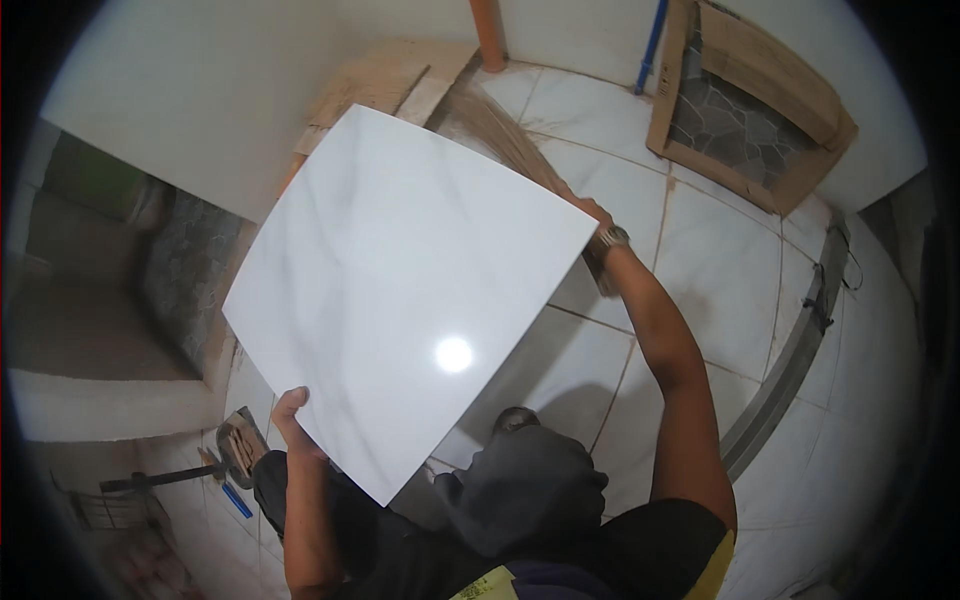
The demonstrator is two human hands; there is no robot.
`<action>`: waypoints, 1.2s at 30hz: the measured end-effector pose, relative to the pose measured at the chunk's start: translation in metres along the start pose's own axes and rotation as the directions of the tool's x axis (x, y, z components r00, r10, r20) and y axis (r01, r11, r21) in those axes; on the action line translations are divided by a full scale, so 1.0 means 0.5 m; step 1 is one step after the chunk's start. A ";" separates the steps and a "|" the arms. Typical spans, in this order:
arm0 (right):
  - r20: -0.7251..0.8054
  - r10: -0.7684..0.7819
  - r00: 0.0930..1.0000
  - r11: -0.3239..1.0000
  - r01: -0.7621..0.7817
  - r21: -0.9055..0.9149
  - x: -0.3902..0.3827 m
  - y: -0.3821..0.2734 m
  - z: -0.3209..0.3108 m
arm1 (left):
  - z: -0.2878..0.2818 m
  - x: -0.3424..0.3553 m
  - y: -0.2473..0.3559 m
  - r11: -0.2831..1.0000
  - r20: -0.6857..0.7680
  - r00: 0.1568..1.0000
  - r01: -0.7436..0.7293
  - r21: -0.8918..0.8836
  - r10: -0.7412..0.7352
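Observation:
A large square white tile (400, 270) with faint grey veins is held up in front of me, a bright light reflecting off its glossy face. My left hand (294, 418) grips its lower left edge, the thumb over the face and the other fingers hidden underneath. At the far right corner, my right hand (592, 210) is closed on the tile's edge, its fingers partly hidden. A watch (612, 237) is on that wrist. Under the tile runs a worn wooden plank (505, 130), whose near end shows just below my right hand.
White floor tiles (720, 270) lie around. A cardboard frame (665, 120) leans at the back right, near blue (652, 45) and orange pipes (488, 35). A long grey bar (780, 390) lies at right. At lower left are a long-handled tool (160, 478) and a blue-handled tool (237, 500).

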State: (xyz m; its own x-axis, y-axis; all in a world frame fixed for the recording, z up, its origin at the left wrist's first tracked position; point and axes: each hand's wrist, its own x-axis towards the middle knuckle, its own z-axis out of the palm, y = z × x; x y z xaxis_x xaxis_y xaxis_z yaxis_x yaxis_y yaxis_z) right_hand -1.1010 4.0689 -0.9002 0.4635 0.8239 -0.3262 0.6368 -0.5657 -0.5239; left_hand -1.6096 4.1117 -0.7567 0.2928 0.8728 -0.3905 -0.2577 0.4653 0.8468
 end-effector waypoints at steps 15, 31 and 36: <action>-0.286 -0.370 0.884 0.915 0.401 0.056 0.108 0.157 0.164 | 0.006 0.002 -0.009 0.995 0.075 0.997 -0.020 0.096 0.013; -0.080 -0.186 0.979 0.943 0.155 -0.294 -0.261 0.193 -0.019 | 0.014 -0.002 -0.006 0.995 0.050 0.998 0.028 0.099 -0.033; -0.379 0.135 0.915 0.965 -0.209 -0.161 -0.191 0.296 -0.040 | 0.013 0.010 -0.021 0.999 0.098 0.995 -0.006 0.037 0.003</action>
State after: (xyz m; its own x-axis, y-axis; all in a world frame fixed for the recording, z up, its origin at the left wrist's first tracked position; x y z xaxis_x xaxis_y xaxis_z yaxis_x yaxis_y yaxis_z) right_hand -1.0386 3.9057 -0.9308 0.7441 0.6643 -0.0712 0.6163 -0.7236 -0.3107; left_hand -1.5992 4.1103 -0.7651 0.3808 0.8555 -0.3508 -0.2255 0.4539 0.8621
